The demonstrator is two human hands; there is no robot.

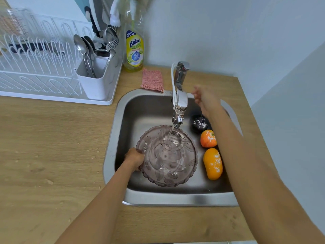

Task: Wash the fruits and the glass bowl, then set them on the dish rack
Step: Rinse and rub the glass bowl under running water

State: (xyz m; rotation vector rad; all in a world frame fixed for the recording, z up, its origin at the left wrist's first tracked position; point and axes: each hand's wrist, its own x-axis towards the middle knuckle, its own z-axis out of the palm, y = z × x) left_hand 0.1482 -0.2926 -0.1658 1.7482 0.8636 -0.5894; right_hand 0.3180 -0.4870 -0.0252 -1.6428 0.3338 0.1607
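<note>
A tinted glass bowl (167,156) sits in the steel sink (121,110) under a stream of water from the faucet (180,99). My left hand (134,158) grips the bowl's left rim. My right hand (204,98) hovers blurred just right of the faucet, fingers relaxed, holding nothing. Three fruits lie along the sink's right side, each flecked with white: a dark round one (199,123), an orange one (208,138) and a yellow-orange mango-shaped one (212,163). The white dish rack (38,67) stands at the back left.
A cutlery holder (95,81) with spoons and forks hangs on the rack's right end. A yellow dish soap bottle (133,48) and a pink scrub pad (152,80) sit behind the sink. Water drops dot the wooden counter (52,147). Walls close off the back and right.
</note>
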